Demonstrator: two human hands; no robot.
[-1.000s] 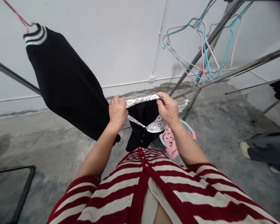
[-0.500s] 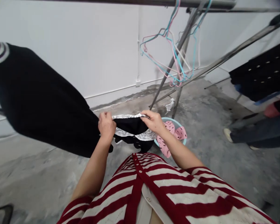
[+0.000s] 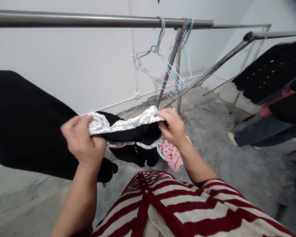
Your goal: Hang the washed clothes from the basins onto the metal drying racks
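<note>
A black garment [image 3: 135, 131] with a white lace collar [image 3: 135, 121] is stretched between my hands in front of my body. My left hand [image 3: 85, 138] grips the left end of the lace edge, its fingers closed. My right hand [image 3: 171, 125] pinches the right end between thumb and fingers. The garment's lower black part hangs below the collar, above the floor. Behind my left hand hangs a large black piece of clothing [image 3: 32, 128]. Just below my right wrist lies pink cloth with dark marks [image 3: 172, 154] in a light blue basin [image 3: 160, 153], mostly covered.
A metal rail [image 3: 88, 19] runs across the top, with several blue, pink and white hangers [image 3: 171, 72] on it. Slanted rack legs [image 3: 169, 72] stand behind. At the right, a person [image 3: 266, 121] stands beside a hanging black garment with light dots [image 3: 263, 72].
Both hands have come up closer to the camera with the garment and spread further apart, opening the lace collar wider. The view has tilted up, showing more of the rail.
</note>
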